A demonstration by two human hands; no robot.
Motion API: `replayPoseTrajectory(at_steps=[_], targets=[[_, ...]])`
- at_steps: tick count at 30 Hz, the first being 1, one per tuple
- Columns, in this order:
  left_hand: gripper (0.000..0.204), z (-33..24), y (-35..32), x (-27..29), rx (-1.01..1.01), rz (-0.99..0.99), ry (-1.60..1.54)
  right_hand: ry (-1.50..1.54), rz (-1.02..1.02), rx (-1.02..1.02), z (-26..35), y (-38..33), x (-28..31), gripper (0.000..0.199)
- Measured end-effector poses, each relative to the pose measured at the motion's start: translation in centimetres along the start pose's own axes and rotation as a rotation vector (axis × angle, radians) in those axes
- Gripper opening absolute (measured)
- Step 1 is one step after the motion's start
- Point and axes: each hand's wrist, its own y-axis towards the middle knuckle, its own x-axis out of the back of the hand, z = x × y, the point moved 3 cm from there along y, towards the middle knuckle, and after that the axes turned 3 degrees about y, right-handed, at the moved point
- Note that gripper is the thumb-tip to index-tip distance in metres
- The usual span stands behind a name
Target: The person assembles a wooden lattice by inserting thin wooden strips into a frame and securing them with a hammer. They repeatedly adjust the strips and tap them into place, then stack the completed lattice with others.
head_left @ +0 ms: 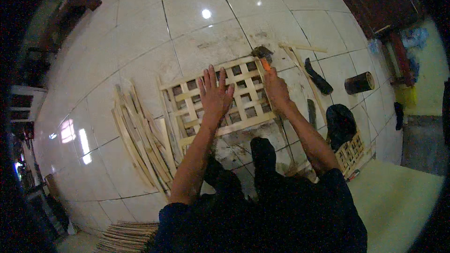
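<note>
Head view looks down on a tiled floor [136, 61], where a woven panel [240, 105] of pale flat strips lies between the two hands, its crossed strips leaving square gaps. The left hand [215, 97] rests palm down on the panel, left of its middle, its grip undone and its fingers spread. The right hand [277, 91] is at the panel's right edge, near the upper corner, its grip closed on an orange tool [266, 64]. A dark lump [262, 52] sits just past the orange part; whether it belongs to the tool cannot be told.

To the left of the panel lies a loose pile of pale strips [143, 140], roughly lengthwise. To the right, more thin strips [307, 82] lie near a dark curved object [318, 78], with a dark cylinder [360, 83] on its side farther right; any marking on the cylinder is too dim to read. Below them, a black bag [341, 124] sits by a smaller woven piece [350, 154], and any print on the bag is likewise unreadable. A bundle of thin sticks [126, 237] shows at the lower left, and a pale flat surface [396, 204] fills the lower right.
</note>
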Motion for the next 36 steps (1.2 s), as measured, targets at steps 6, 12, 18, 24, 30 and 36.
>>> replayPoseTrajectory(at_steps=[6, 12, 18, 24, 30, 36], targets=[[0.066, 1.5, -2.0, 1.0, 0.076, -0.023, -0.033, 0.674, 0.117, -0.056, 1.9, -1.6, -3.3, 0.04], [0.067, 2.2, -2.6, 0.9, 0.088, -0.004, 0.005, 1.128, 0.21, -0.441, 5.5, -1.3, -3.7, 0.044], [0.067, 1.2, -2.6, 1.4, 0.063, 0.008, 0.015, 0.802, 0.186, -0.261, 0.8, -0.4, -8.8, 0.045], [0.066, 1.7, -2.7, 1.3, 0.09, 0.045, -0.009, 0.679, 0.235, -0.284, 5.3, -0.3, -4.7, 0.046], [0.067, 2.2, -2.7, 0.8, 0.092, 0.088, 0.002, 0.437, 0.278, 0.061, 10.6, -2.6, -2.8, 0.054], [0.068, 1.8, -2.6, 1.2, 0.095, 0.024, 0.013, 0.392, -0.288, 0.171, 7.8, 0.7, 0.3, 0.043]])
